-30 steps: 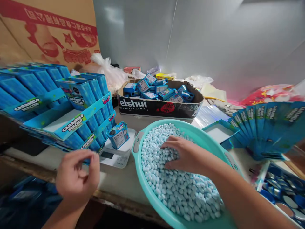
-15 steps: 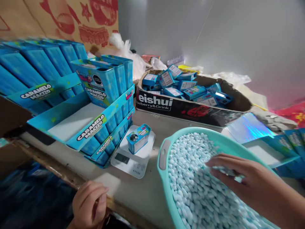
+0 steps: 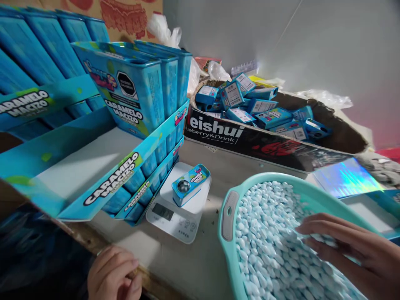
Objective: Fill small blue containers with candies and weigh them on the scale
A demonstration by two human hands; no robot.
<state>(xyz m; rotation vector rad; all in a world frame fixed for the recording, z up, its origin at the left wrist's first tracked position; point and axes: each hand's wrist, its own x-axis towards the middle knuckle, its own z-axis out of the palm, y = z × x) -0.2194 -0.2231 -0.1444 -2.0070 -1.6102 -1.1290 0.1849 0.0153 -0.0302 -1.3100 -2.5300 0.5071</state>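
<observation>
My right hand [image 3: 350, 246] is in the turquoise basin [image 3: 229, 216], its thumb and fingertips drawn together among the light blue candies [image 3: 268, 233]. A few candies show between its thumb and fingers. By the table's front edge, my left hand [image 3: 114, 273] is loosely curled, with nothing visible in it. Between the hands stands a white kitchen scale [image 3: 178, 223]; its display is too dim to read. One blue candy tin [image 3: 192, 183] lies on the scale, with a round dark opening in its top.
At left, a blue display box [image 3: 112, 179] holds several upright tins [image 3: 125, 91], stacked on another box. More tins [image 3: 40, 46] stand behind it. A black carton [image 3: 231, 133] at the back holds a heap of tins. Another display box [image 3: 371, 212] sits at right, beside a shiny holographic sheet [image 3: 346, 177].
The view has shifted and come closer to the display boxes. My right hand stays among the candies, its fingers little changed. My left hand remains curled at the table edge. The tin stays on the scale.
</observation>
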